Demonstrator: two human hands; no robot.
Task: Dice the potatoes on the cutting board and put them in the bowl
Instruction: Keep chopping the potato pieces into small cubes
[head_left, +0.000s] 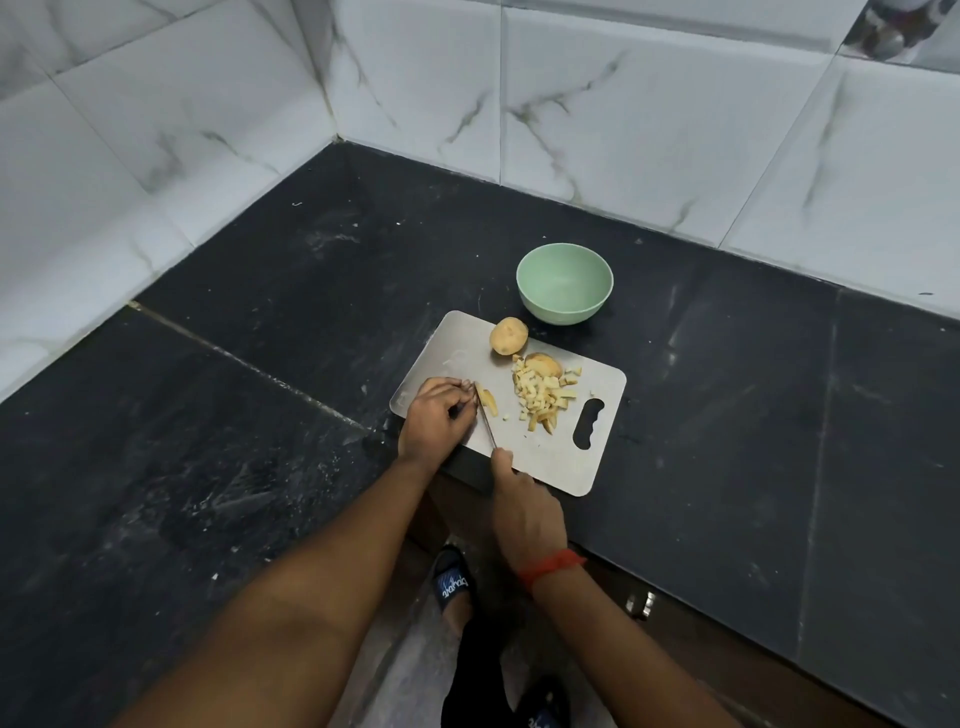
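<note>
A steel cutting board lies on the dark counter. My left hand curls over a potato piece, mostly hidden under the fingers, at the board's left end. My right hand grips a knife whose blade stands against my left fingertips. Freshly cut potato slices lie just right of the blade. A pile of diced potato sits mid-board, with a potato half behind it. A whole potato rests at the board's far edge. The pale green bowl stands behind the board and looks empty.
The black stone counter fills a corner of white marbled wall tiles. The board's near corner overhangs the counter edge. Below the edge are my feet in dark sandals on the floor. The board's handle slot is at its right end.
</note>
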